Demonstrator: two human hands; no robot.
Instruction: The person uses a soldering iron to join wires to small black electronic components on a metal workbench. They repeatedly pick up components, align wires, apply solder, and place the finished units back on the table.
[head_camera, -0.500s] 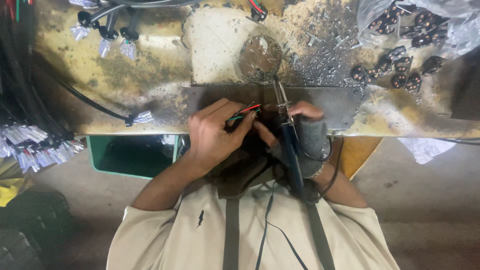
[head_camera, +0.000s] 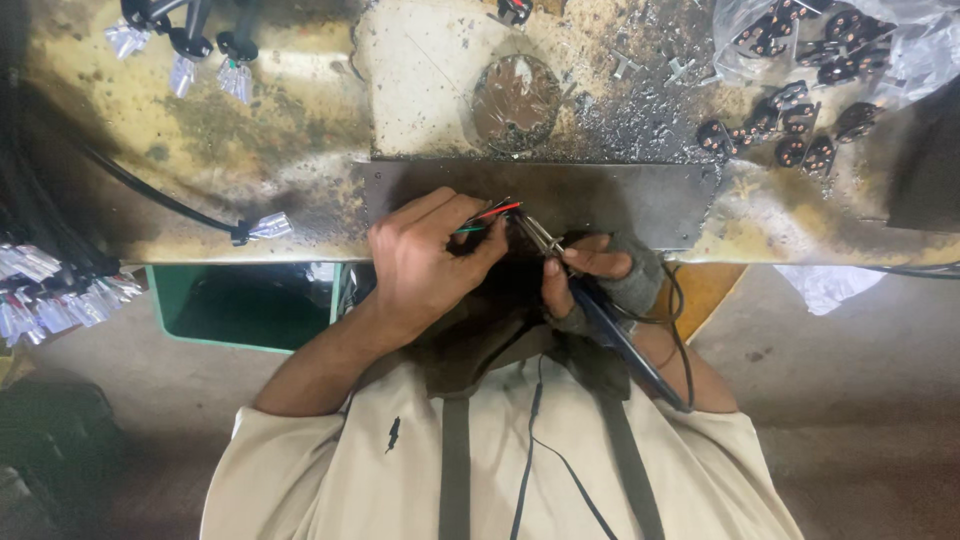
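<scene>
Two hands at tabletop (head_camera: 250, 150) edge. Left hand (head_camera: 425, 262) pinches coloured wires (head_camera: 492, 214); right hand (head_camera: 590, 275) grasps soldering iron (head_camera: 600, 315). Soldering in hand; next needs steady tip contact.

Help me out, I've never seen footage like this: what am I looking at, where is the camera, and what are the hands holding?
The camera sits on a person's head and looks down at their own bare hands; no machine is involved. The left hand pinches thin red and green wires. The right hand, in a fingerless glove, holds a soldering iron with its tip near the wires. Both work over a dark metal plate on a stained bench. A bag of dark plug parts lies at the far right, and black cables at the left.
</scene>
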